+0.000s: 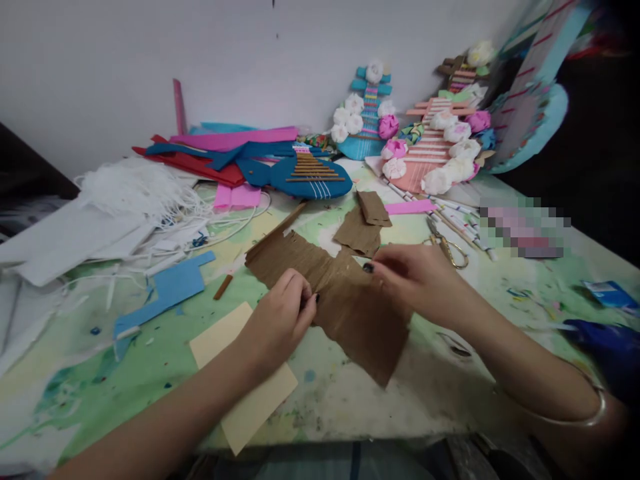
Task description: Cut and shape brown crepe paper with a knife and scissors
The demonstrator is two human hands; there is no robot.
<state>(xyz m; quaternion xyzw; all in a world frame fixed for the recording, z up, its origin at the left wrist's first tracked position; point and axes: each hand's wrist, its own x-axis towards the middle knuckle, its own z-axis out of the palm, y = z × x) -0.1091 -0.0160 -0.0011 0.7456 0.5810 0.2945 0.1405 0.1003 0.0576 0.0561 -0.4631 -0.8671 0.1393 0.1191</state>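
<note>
A wide sheet of brown crepe paper (295,267) lies wrinkled across the middle of the table, its lower right part hanging toward me. My left hand (280,320) has its fingers curled and pinches the sheet near its front edge. At the sheet's upper right edge, my right hand (425,283) is closed in a pinch on the paper; its fingertips are partly hidden. Just beyond lie smaller brown crepe scraps (363,230). Gold-handled scissors (447,247) rest behind my right hand. A cream card (260,413) lies under my left forearm.
Blue cut paper (175,287) and a short brown stick (223,287) lie to the left, near tangled white string (135,190). At the back are a blue lute-shaped craft (313,177) and flower-decorated instrument models (370,120). Pens (463,223) lie at right.
</note>
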